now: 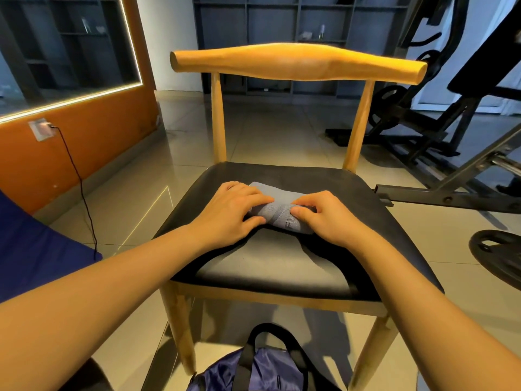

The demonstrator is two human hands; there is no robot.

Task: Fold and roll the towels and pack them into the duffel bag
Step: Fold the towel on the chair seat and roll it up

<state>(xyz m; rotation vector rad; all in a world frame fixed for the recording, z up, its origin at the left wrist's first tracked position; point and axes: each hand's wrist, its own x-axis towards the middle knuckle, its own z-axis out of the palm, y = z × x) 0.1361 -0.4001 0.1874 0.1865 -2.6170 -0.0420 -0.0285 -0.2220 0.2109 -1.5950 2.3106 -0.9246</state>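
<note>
A small grey-blue towel (277, 208) lies rolled up on the black seat of a wooden chair (270, 261). My left hand (231, 211) lies over the roll's left end, fingers on top and thumb at its near side. My right hand (324, 214) grips the right end with curled fingers and the thumb pressed into the cloth. A navy duffel bag (262, 371) with black handles sits on the floor in front of the chair, partly cut off by the bottom edge.
The chair's wooden backrest (298, 62) rises behind the seat. Black gym equipment (439, 114) and a weight plate (499, 255) stand to the right. An orange wall with a socket and hanging cable (76, 176) runs along the left; blue fabric (33, 249) lies at the left edge.
</note>
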